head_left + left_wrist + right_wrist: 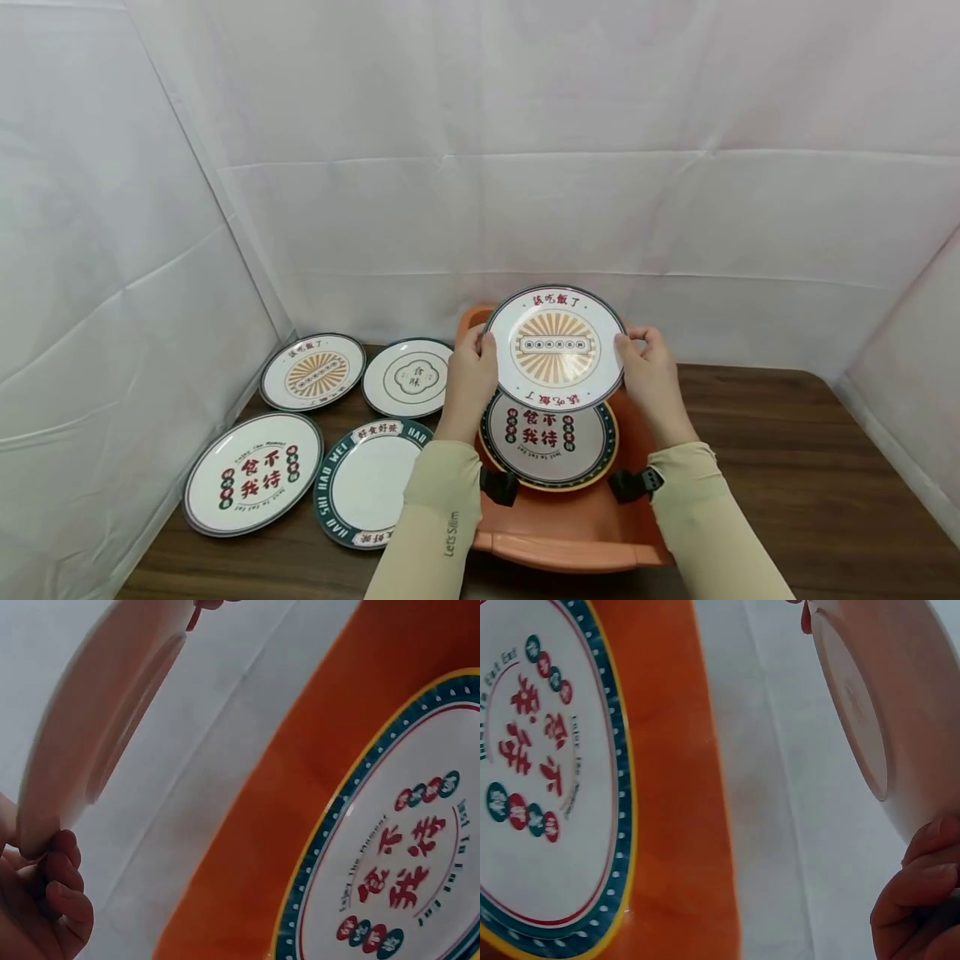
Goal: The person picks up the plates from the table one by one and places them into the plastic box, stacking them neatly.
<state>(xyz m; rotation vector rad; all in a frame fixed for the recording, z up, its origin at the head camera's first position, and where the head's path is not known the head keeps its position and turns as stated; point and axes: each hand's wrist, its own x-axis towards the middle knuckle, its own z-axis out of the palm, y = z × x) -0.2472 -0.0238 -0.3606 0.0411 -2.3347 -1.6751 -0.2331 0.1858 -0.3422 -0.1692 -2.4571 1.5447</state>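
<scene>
Both hands hold a round white plate (555, 347) with an orange sunburst and red characters, raised above an orange tray (570, 525). My left hand (471, 375) grips its left rim and my right hand (651, 373) grips its right rim. The wrist views show the plate's plain white underside (97, 727) (889, 705) with fingers (60, 892) (922, 900) curled under the rim. Below it, in the tray, lies another plate (550, 442) with a teal and yellow border and red characters, also seen as the teal-bordered plate (397, 855) (540, 787).
Several plates lie on the dark wooden table (787, 467) to the left: a sunburst plate (313, 372), a white plate with a green emblem (408, 377), a red-character plate (253, 472) and a teal-rimmed plate (367, 483). White cloth walls (480, 167) enclose the table.
</scene>
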